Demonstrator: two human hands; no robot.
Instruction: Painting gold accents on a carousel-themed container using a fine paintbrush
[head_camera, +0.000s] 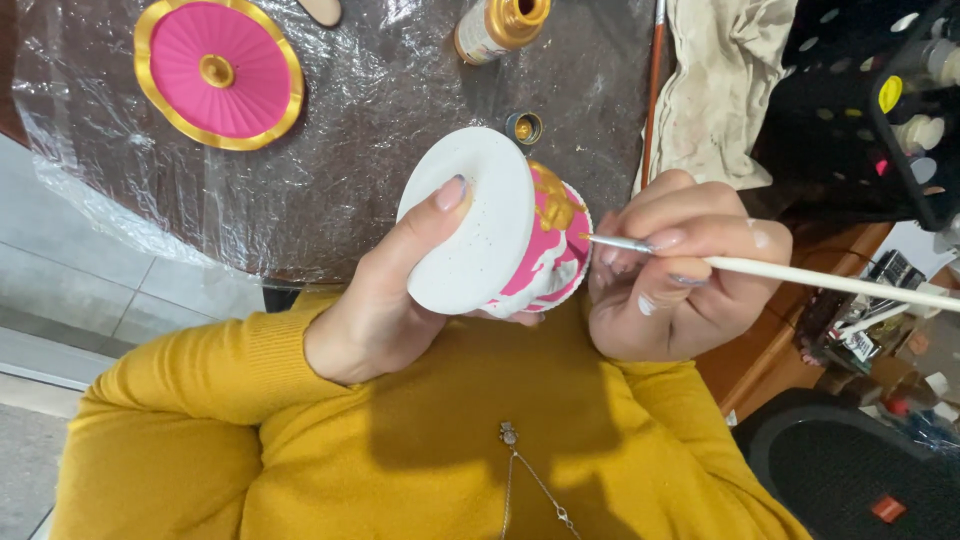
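- Pot (500, 225): small round plaster piece, white flat base turned toward the camera, side painted pink with gold trim and white patches, rim scalloped
- Left hand (385, 300): closed round the pot from below, thumb pressed flat on the white base, fingers hidden behind; pot held tilted in the air above the lap, over the near table edge
- Right hand (680, 275): pinched shut on a brush (800, 272), white handle running out to the right, metal ferrule between the fingertips
- Brush tip: gold-loaded, touching the pot's rim on its right side, just beside the gold band
- Hands close together, pot between them, the right hand's knuckles just beside the pot's rim
- Table (380, 90): dark, covered in clear film; pink lid (219, 72) with gold edge and knob lying flat at upper left, well apart from the pot
- Gold paint bottle (500, 25) lying open beyond the pot, its cap (523, 127) just above the pot
- Second brush (653, 80) and cloth (725, 85) to the right; open film between lid and pot
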